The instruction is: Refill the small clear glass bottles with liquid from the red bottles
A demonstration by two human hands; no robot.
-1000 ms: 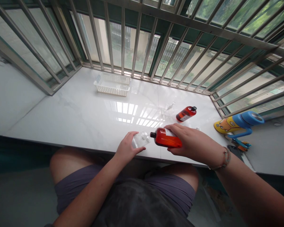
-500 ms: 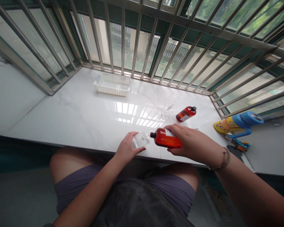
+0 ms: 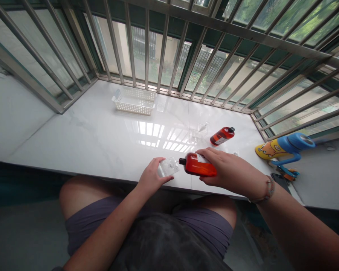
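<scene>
My left hand point(image 3: 151, 177) grips a small clear square bottle point(image 3: 168, 167) near the counter's front edge, thumb on one side and fingers on the other. In my right hand point(image 3: 224, 169) lies a reddish-orange bottle point(image 3: 197, 164) with a white label, tipped on its side. Its black threaded neck is uncapped and points left at the clear bottle's opening. A thin trace of liquid seems to run between the two mouths. Behind my right hand stands a second red bottle point(image 3: 222, 136) with a black cap.
A white perforated basket point(image 3: 134, 107) sits at the back left of the white counter point(image 3: 101, 139). Small clear pieces point(image 3: 200, 131) lie left of the capped bottle. A yellow and blue flask point(image 3: 282, 146) stands at right, with a dark phone-like object beside it. Metal bars point(image 3: 164, 52) line the window.
</scene>
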